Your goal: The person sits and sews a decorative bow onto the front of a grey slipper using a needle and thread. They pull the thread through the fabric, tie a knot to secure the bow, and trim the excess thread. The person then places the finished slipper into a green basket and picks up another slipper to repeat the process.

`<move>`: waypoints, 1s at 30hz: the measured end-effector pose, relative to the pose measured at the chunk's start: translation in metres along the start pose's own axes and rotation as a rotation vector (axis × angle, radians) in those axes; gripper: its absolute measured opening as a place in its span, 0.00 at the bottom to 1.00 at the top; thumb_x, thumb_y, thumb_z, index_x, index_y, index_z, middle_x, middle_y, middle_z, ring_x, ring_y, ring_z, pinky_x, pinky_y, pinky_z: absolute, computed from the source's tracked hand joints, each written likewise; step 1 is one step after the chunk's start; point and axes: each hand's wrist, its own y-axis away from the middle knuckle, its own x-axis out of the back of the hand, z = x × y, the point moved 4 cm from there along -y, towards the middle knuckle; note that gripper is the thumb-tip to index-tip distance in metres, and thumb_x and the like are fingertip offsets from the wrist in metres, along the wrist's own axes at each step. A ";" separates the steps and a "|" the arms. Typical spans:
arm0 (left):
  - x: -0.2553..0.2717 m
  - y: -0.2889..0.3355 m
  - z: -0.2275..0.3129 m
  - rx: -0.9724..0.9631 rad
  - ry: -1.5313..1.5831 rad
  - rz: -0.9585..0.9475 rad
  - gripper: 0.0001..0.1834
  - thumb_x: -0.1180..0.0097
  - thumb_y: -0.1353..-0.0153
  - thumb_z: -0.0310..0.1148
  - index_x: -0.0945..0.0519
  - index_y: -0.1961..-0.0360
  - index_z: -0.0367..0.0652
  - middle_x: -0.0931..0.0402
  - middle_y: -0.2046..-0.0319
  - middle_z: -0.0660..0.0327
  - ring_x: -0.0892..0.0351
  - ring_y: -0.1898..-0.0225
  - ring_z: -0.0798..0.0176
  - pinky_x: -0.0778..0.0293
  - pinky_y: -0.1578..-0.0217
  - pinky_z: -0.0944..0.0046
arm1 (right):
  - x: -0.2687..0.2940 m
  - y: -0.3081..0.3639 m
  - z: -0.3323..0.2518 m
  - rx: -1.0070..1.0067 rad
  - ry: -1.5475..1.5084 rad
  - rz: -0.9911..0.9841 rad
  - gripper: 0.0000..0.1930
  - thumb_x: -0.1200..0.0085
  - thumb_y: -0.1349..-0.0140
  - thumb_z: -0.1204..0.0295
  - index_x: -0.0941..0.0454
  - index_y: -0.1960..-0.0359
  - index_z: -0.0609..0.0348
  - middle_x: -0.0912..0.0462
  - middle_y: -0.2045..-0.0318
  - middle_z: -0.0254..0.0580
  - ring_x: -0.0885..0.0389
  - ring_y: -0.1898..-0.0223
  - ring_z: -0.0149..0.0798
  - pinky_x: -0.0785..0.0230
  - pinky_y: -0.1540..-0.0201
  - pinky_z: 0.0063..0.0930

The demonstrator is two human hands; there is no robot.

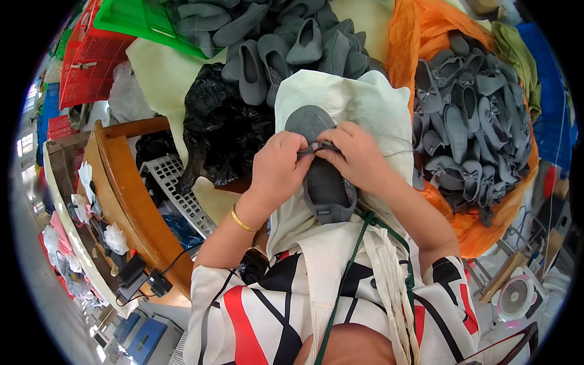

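A grey slip-on shoe lies on a cream cloth spread over my lap, its toe pointing away from me and its heel toward me. My left hand pinches one end of a short dark ribbon, just over the front of the shoe's opening. The other end is between the thumb and fingers of my right hand. Whether the ribbon is fastened to the shoe cannot be made out, as my fingers cover its ends.
Loose grey shoes are heaped beyond the cloth. To the right, an orange sack holds many grey shoes with bows. A black plastic bag and a wooden table stand left; a small fan sits at the lower right.
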 end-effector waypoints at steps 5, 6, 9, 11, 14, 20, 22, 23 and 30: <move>-0.005 0.007 -0.004 -0.123 -0.025 0.135 0.13 0.33 0.50 0.24 0.25 0.66 0.42 0.25 0.70 0.57 0.24 0.68 0.51 0.27 0.70 0.57 | -0.006 0.007 -0.004 0.046 0.040 0.086 0.12 0.35 0.47 0.74 0.21 0.60 0.57 0.26 0.70 0.42 0.24 0.67 0.48 0.30 0.68 0.38; -0.006 0.007 -0.006 -0.128 -0.025 0.136 0.14 0.33 0.51 0.25 0.26 0.66 0.43 0.25 0.69 0.58 0.24 0.68 0.52 0.27 0.71 0.57 | -0.007 0.007 -0.005 0.061 0.048 0.102 0.12 0.35 0.47 0.74 0.21 0.60 0.57 0.25 0.70 0.42 0.24 0.67 0.48 0.30 0.68 0.37; -0.007 0.008 -0.012 -0.129 0.000 0.134 0.15 0.33 0.52 0.26 0.26 0.65 0.45 0.26 0.69 0.60 0.24 0.67 0.53 0.27 0.72 0.57 | -0.008 0.004 -0.005 0.005 0.049 0.060 0.11 0.35 0.45 0.71 0.21 0.62 0.58 0.25 0.71 0.44 0.23 0.68 0.48 0.30 0.68 0.38; -0.007 0.007 -0.016 -0.111 0.054 0.117 0.14 0.33 0.51 0.27 0.26 0.65 0.44 0.26 0.69 0.59 0.24 0.67 0.52 0.27 0.73 0.57 | -0.011 -0.001 0.003 -0.163 -0.039 -0.033 0.11 0.36 0.43 0.67 0.21 0.64 0.59 0.24 0.72 0.45 0.23 0.68 0.49 0.30 0.67 0.40; -0.001 -0.001 -0.019 0.042 0.173 0.007 0.12 0.34 0.47 0.28 0.26 0.65 0.42 0.25 0.71 0.57 0.23 0.69 0.53 0.27 0.73 0.59 | -0.007 -0.004 -0.002 -0.247 -0.023 -0.133 0.13 0.37 0.42 0.62 0.22 0.68 0.59 0.24 0.74 0.47 0.22 0.69 0.50 0.30 0.67 0.42; -0.005 -0.009 -0.033 0.454 0.710 -0.238 0.12 0.35 0.37 0.34 0.27 0.66 0.41 0.22 0.74 0.66 0.26 0.77 0.75 0.27 0.74 0.71 | 0.006 0.013 -0.014 -0.160 0.106 -0.227 0.12 0.36 0.42 0.66 0.23 0.73 0.61 0.24 0.74 0.46 0.24 0.72 0.50 0.32 0.70 0.41; -0.011 -0.007 -0.033 0.587 0.912 -0.213 0.13 0.36 0.35 0.38 0.26 0.65 0.41 0.22 0.74 0.65 0.24 0.77 0.74 0.27 0.76 0.72 | 0.016 0.016 -0.015 -0.122 0.201 -0.204 0.12 0.36 0.43 0.67 0.23 0.73 0.61 0.24 0.74 0.46 0.24 0.72 0.50 0.32 0.71 0.41; -0.012 -0.007 -0.032 0.653 1.010 -0.198 0.14 0.37 0.35 0.40 0.26 0.65 0.41 0.22 0.74 0.65 0.23 0.78 0.74 0.26 0.76 0.72 | 0.023 0.016 -0.014 -0.110 0.281 -0.191 0.11 0.36 0.43 0.67 0.23 0.73 0.62 0.24 0.74 0.47 0.24 0.72 0.50 0.32 0.71 0.41; -0.018 -0.005 -0.028 0.691 1.104 -0.087 0.11 0.39 0.34 0.38 0.25 0.64 0.44 0.23 0.75 0.66 0.30 0.81 0.78 0.33 0.80 0.76 | 0.034 0.005 0.038 -0.452 -0.658 0.493 0.11 0.48 0.30 0.69 0.22 0.71 0.57 0.23 0.75 0.36 0.23 0.71 0.40 0.32 0.67 0.38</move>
